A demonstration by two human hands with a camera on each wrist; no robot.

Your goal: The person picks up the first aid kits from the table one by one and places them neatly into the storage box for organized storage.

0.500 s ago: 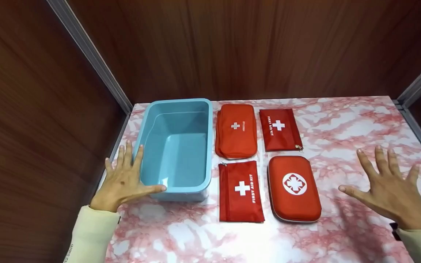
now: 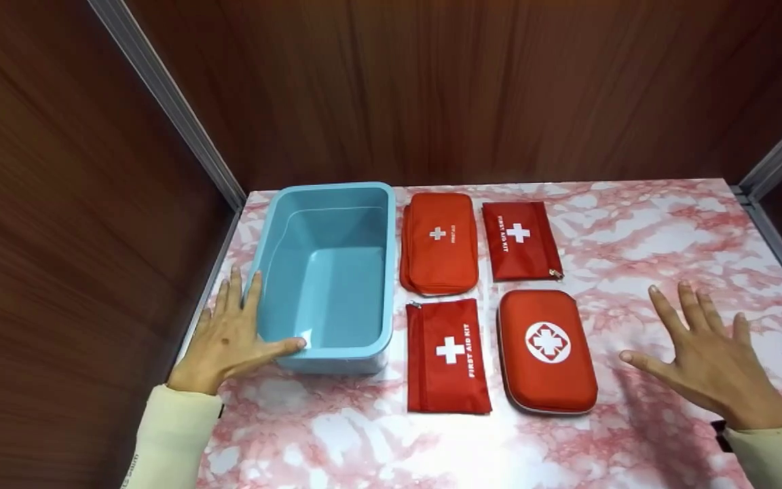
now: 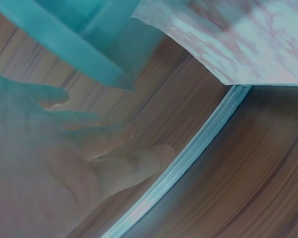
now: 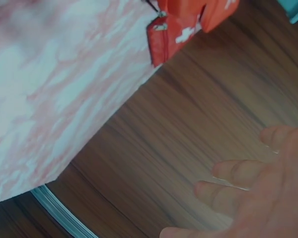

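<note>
My left hand is spread with its fingers straight beside the blue plastic bin. In the head view its thumb overlaps the bin's near rim; the left wrist view shows a gap between hand and bin wall. My right hand hovers at the right with fingers apart, holding nothing. Nearest to it lies a red hard-shell first aid case with a round white emblem. Left of that is a flat red first aid pouch. Behind them lie an orange-red zip bag and a smaller red pouch.
The marbled pink-and-white tabletop carries everything. A dark wood-grain panel rises behind it, and another stands close at the left. Metal strips run along the panel corners.
My right hand has shifted slightly left and down. The left hand has moved a little to the left, still spread. The bin and the red kits have stayed in place.
</note>
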